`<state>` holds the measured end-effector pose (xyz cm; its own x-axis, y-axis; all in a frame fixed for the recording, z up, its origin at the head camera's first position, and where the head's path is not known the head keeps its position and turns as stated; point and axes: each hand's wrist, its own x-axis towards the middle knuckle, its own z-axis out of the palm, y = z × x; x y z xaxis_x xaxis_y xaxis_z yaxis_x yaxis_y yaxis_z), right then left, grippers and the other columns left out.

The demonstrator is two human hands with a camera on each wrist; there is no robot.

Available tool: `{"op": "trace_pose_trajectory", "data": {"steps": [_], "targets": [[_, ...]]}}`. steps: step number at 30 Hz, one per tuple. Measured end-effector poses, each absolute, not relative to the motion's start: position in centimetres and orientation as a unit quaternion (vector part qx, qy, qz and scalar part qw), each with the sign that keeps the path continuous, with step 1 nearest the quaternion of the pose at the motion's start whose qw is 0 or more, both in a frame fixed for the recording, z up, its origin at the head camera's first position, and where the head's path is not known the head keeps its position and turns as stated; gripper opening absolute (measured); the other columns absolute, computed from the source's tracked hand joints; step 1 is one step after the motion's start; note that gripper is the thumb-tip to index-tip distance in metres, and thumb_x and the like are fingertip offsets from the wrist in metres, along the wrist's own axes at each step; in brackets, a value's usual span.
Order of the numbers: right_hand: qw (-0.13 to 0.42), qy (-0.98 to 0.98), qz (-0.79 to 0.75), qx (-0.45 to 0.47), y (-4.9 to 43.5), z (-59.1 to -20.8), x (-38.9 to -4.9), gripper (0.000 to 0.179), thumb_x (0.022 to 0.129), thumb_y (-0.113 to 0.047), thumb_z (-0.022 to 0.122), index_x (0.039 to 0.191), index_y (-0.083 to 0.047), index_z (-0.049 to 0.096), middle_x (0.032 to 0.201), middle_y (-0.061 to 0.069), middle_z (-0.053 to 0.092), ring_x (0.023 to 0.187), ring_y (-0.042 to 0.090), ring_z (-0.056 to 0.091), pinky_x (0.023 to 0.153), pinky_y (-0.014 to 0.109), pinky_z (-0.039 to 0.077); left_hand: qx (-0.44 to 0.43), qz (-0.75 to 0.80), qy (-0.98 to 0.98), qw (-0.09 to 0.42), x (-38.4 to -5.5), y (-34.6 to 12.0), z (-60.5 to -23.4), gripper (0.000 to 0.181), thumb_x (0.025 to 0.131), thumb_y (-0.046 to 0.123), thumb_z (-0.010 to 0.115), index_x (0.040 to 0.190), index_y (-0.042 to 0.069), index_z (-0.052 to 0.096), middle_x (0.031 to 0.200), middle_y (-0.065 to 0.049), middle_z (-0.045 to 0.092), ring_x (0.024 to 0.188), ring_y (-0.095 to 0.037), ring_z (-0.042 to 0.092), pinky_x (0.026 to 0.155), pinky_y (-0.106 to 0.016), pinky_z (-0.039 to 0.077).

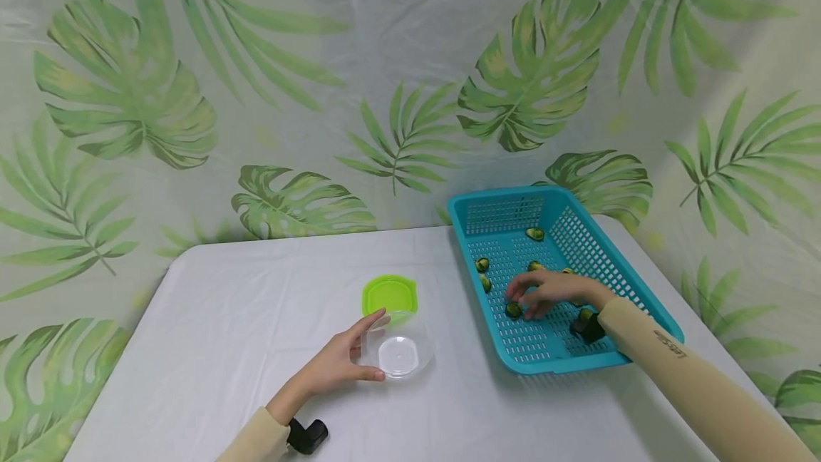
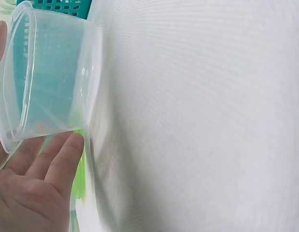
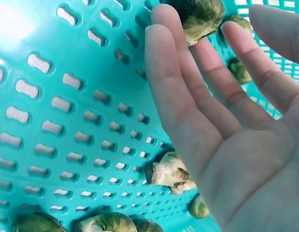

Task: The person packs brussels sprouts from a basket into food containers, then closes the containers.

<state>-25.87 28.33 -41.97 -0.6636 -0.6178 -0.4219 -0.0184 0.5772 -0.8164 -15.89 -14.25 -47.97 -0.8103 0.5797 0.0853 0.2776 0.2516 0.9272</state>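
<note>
In the head view my left hand (image 1: 343, 362) is at the left side of a clear plastic tub (image 1: 407, 355), thumb at the near side and fingers at the far side. The left wrist view shows the tub (image 2: 57, 72) between thumb and fingers, its base at the white cloth. My right hand (image 1: 551, 291) reaches down into a blue-green plastic basket (image 1: 474, 284). Its fingers are spread and loosely bent, fingertips right at a Brussels sprout (image 3: 202, 19); the thumb stands apart from it. Several more Brussels sprouts (image 1: 535, 234) lie about the basket floor.
A bright green lid (image 1: 389, 294) lies on the white-covered table (image 1: 256, 305), just behind the tub. The basket stands at the table's right side. A leaf-patterned curtain (image 1: 288, 91) hangs behind the table.
</note>
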Motion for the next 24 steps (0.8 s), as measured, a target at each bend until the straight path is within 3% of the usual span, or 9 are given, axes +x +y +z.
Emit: {"op": "trace_pose_trajectory", "data": {"steps": [13, 24], "targets": [[0.36, 0.81, -0.424, -0.187, 27.9, -42.32, -25.99, 0.027, 0.093, -0.001, 0.052, 0.116, 0.01, 0.058, 0.107, 0.016, 0.059, 0.092, 0.035, 0.062, 0.082, 0.048, 0.053, 0.271, 0.544, 0.782, 0.136, -15.73, -14.21, -47.98, 0.095, 0.077, 0.017, 0.082, 0.151, 0.005, 0.024, 0.148, -0.015, 0.038, 0.134, -0.036, 0.034, 0.101, -0.052, 0.038], [0.314, 0.812, -0.446, -0.208, 27.66, -41.54, -25.96, 0.024, 0.093, 0.001, 0.053, 0.114, 0.012, 0.056, 0.108, 0.018, 0.058, 0.098, 0.036, 0.059, 0.084, 0.05, 0.052, 0.284, 0.537, 0.783, 0.132, -15.8, -14.23, -47.92, 0.094, 0.078, 0.018, 0.081, 0.151, 0.007, 0.024, 0.148, -0.014, 0.038, 0.135, -0.036, 0.033, 0.101, -0.049, 0.039]]}}
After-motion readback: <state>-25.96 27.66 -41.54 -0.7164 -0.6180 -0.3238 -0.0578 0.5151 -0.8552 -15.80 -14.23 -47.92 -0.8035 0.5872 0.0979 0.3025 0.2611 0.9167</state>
